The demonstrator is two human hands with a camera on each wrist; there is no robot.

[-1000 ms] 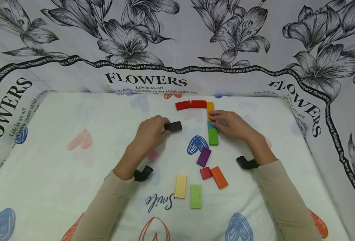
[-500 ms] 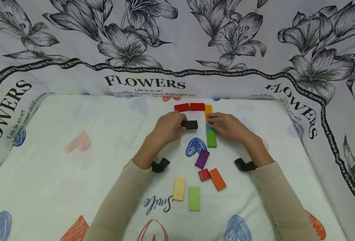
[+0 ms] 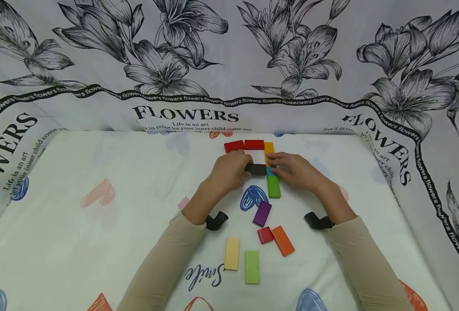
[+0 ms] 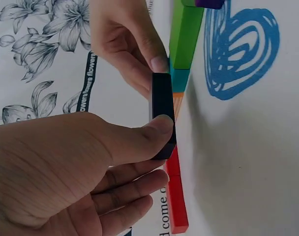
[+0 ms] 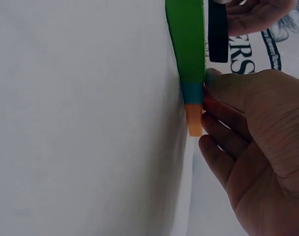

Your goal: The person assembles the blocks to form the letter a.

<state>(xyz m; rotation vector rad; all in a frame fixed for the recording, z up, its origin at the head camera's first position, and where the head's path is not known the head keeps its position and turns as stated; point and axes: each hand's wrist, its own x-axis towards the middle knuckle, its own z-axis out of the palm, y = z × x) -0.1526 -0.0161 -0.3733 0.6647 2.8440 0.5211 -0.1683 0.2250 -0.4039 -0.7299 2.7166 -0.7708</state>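
Note:
My left hand (image 3: 228, 173) pinches a black block (image 3: 256, 169) between thumb and fingers. The far end of this block is at the blue block (image 3: 270, 171); from the head view I cannot tell whether they touch. In the left wrist view the thumb lies across the black block (image 4: 162, 96). My right hand (image 3: 300, 172) rests its fingertips on the right side of a row: a yellow-orange block (image 3: 269, 148), the blue one and a green block (image 3: 274, 187). Two red blocks (image 3: 254, 144) lie end to end from the row's far end leftward.
Loose on the white patterned cloth (image 3: 97, 242) lie a purple block (image 3: 262, 213), a small red block (image 3: 266, 235), an orange block (image 3: 283, 241), a pale yellow block (image 3: 232, 254) and a light green block (image 3: 252, 267). A pink piece (image 3: 183, 203) shows beside the left forearm.
My left hand has carried the black block rightward, up to the blue block in the row. The right hand has stayed at the row. The head view has tilted slightly.

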